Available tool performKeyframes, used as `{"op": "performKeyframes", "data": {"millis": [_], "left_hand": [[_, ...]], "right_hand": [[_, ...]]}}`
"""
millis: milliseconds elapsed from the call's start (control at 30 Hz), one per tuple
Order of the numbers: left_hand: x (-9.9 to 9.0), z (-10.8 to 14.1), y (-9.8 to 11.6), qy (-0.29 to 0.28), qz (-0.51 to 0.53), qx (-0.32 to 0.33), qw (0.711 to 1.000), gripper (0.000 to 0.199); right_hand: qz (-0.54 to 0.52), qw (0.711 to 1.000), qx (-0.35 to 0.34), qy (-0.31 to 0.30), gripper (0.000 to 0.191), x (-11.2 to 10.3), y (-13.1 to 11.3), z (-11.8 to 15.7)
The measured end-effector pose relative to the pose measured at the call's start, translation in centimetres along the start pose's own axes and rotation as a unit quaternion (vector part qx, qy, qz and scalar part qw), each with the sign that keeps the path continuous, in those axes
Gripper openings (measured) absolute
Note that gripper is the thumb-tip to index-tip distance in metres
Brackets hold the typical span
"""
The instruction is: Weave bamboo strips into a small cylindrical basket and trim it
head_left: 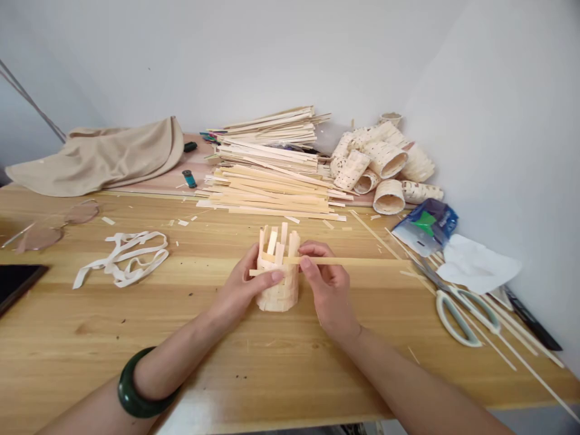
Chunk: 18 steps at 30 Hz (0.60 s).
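A small woven basket [277, 297] of pale wood strips stands upright on the table, its upright strip ends poking above the woven part. My left hand [247, 279] is closed round its left side, the thumb pressed across the front over a short strip end. Between the thumb and fingers of my right hand [327, 284] is a long flat wood strip [362, 261]. One end of that strip lies against the basket's upright ends, and the other reaches out to the right towards the scissors. The fingers behind the basket are hidden.
Piles of wood strips [272, 190] lie at the back, beside several finished woven cylinders [389, 196]. Scissors [457, 308], a blue packet [428, 223] and a black-handled knife [532, 317] are on the right. At left are white tape [131, 257], glasses [58, 226] and cloth [118, 154].
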<state>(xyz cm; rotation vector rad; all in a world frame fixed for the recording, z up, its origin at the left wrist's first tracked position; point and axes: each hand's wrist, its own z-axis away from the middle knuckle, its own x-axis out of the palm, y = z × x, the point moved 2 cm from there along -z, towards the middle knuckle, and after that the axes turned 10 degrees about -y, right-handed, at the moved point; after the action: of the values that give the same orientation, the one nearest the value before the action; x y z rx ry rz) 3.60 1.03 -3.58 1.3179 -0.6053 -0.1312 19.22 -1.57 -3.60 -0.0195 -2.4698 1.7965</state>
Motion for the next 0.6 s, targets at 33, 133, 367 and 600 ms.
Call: {"op": "performKeyframes", "data": {"millis": [33, 133, 367, 600], "left_hand": [[0.2, 0.1, -0.1, 0.004, 0.014, -0.005, 1.0, 0.068], [0.5, 0.2, -0.3, 0.024, 0.034, -0.014, 0.999, 0.065], [0.5, 0.3, -0.6, 0.023, 0.046, -0.02, 0.998, 0.053], [0.7, 0.4, -0.5, 0.01, 0.078, -0.078, 0.994, 0.052]], "right_hand": [[0.026, 0.999, -0.018, -0.009, 0.011, 0.1, -0.2, 0.1], [0.089, 0.993, -0.073, -0.032, 0.016, 0.3, -0.7, 0.5], [0.157, 0.976, -0.134, -0.068, 0.04, -0.3, -1.7, 0.6], [0.152, 0.978, -0.097, -0.101, 0.026, -0.9, -1.7, -0.1]]}}
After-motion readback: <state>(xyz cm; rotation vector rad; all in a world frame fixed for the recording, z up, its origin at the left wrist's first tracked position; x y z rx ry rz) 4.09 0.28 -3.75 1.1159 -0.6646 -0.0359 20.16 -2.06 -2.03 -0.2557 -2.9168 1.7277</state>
